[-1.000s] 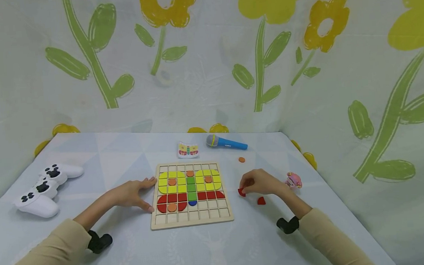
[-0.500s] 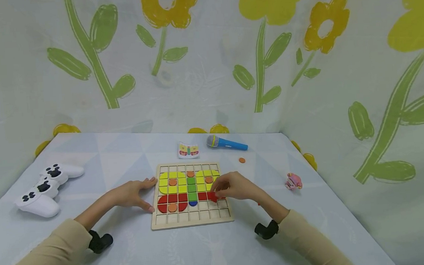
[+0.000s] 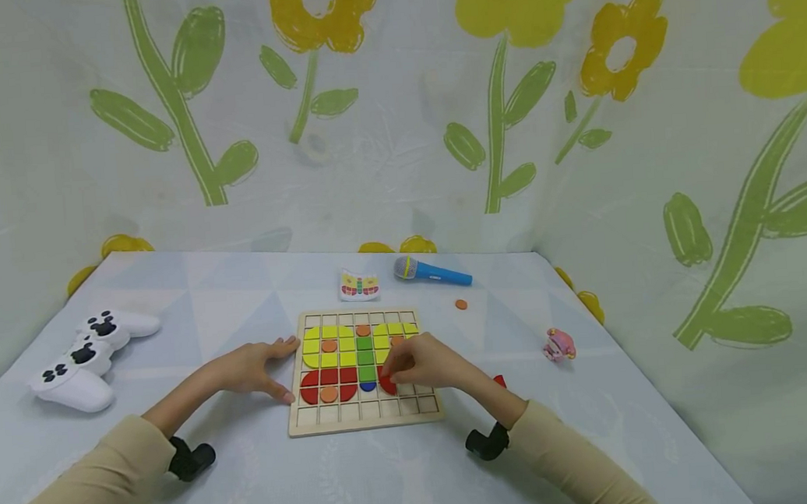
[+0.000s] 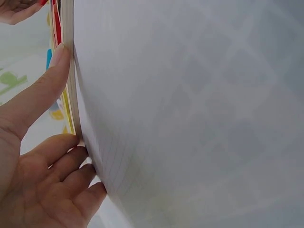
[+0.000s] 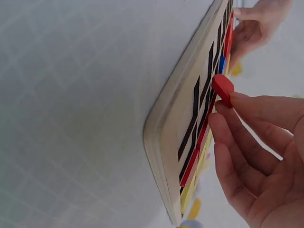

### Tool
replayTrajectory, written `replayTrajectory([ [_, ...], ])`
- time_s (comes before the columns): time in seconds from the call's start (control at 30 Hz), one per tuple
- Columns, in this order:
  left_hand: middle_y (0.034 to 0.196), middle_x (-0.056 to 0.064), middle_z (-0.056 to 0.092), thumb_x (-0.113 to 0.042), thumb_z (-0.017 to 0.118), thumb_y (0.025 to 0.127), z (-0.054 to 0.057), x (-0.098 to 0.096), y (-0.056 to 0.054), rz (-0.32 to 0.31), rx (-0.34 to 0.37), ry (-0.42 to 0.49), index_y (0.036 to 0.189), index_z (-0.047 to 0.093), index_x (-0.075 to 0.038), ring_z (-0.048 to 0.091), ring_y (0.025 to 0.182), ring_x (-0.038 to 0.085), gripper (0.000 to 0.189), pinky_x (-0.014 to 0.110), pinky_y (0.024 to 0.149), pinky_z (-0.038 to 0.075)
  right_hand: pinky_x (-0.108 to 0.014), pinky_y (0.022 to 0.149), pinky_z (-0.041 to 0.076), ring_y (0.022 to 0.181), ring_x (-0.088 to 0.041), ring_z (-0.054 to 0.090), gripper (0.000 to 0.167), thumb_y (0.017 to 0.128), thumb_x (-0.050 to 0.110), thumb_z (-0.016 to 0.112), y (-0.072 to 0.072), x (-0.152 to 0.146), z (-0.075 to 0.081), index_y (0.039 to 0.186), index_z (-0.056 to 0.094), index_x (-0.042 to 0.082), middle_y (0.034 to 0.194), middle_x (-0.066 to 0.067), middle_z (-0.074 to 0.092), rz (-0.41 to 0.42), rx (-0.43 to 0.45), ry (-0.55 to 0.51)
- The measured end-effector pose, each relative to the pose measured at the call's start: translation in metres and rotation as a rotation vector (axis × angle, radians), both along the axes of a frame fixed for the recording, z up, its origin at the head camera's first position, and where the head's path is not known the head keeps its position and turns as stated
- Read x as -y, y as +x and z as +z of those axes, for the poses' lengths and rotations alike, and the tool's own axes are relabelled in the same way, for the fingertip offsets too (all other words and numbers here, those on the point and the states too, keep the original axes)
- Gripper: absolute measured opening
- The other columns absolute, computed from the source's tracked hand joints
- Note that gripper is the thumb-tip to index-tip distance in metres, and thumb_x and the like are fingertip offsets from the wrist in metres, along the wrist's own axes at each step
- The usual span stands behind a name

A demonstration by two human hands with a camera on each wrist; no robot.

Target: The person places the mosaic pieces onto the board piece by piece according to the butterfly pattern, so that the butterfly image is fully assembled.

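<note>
A wooden grid board (image 3: 338, 427) lies on the table, filled partly with yellow, green, red, orange and blue flat pieces. My left hand (image 3: 251, 368) rests at its left side, thumb and fingertips against the edge with the fingers relaxed. Over the right half of the board, my right hand (image 3: 425, 362) pinches a red piece with a rounded side (image 5: 223, 88) between thumb and finger. That piece is tilted just right of the blue piece (image 3: 368, 386), over the row below the red squares. The right hand covers some cells. A second red piece (image 3: 500, 381) lies on the table, partly behind the right forearm.
A small picture card (image 3: 360, 285) and a blue toy microphone (image 3: 440, 272) lie behind the board. An orange disc (image 3: 461, 305) sits to the back right, a pink figurine (image 3: 560, 345) farther right. A white game controller (image 3: 91, 356) is at the left.
My right hand has picked up the red piece from the table and carried it left over the board, close to the blue piece. The left hand has stayed at the board's edge.
</note>
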State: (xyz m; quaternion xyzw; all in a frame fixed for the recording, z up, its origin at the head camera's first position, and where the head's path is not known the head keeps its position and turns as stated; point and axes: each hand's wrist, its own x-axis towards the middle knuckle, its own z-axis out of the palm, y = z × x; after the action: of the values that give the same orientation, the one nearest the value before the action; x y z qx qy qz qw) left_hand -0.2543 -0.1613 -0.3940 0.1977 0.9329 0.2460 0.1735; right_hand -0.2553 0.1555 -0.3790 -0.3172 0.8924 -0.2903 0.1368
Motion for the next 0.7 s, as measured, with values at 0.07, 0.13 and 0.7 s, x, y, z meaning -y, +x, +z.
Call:
replayTrajectory([
  [0.07, 0.150, 0.029, 0.028, -0.040, 0.087, 0.066, 0.001, 0.000, 0.001, 0.000, -0.002, 0.000, 0.147, 0.034, 0.001, 0.023, 0.138, 0.047, 0.105, 0.062, 0.105, 0.027, -0.020, 0.070, 0.052, 0.073, -0.008, 0.060, 0.010, 0.086, 0.003, 0.072, 0.000, 0.000, 0.000, 0.092, 0.073, 0.010, 0.082, 0.005, 0.068, 0.000, -0.012, 0.015],
  [0.13, 0.150, 0.029, 0.028, -0.040, 0.087, 0.066, 0.001, 0.000, 0.001, -0.001, -0.005, 0.001, 0.147, 0.034, 0.001, 0.023, 0.138, 0.047, 0.105, 0.063, 0.105, 0.027, -0.019, 0.069, 0.052, 0.072, -0.007, 0.059, 0.010, 0.085, 0.003, 0.072, 0.000, 0.000, -0.001, 0.091, 0.073, 0.011, 0.081, 0.007, 0.067, -0.001, -0.027, 0.031],
  [0.7, 0.149, 0.029, 0.029, -0.039, 0.086, 0.067, 0.004, -0.001, 0.003, -0.015, -0.009, 0.012, 0.146, 0.035, 0.003, 0.024, 0.138, 0.047, 0.103, 0.063, 0.105, 0.026, -0.019, 0.061, 0.048, 0.067, -0.009, 0.054, 0.010, 0.079, 0.018, 0.081, 0.011, 0.007, -0.001, 0.085, 0.074, 0.015, 0.068, 0.010, 0.060, -0.063, -0.100, 0.131],
])
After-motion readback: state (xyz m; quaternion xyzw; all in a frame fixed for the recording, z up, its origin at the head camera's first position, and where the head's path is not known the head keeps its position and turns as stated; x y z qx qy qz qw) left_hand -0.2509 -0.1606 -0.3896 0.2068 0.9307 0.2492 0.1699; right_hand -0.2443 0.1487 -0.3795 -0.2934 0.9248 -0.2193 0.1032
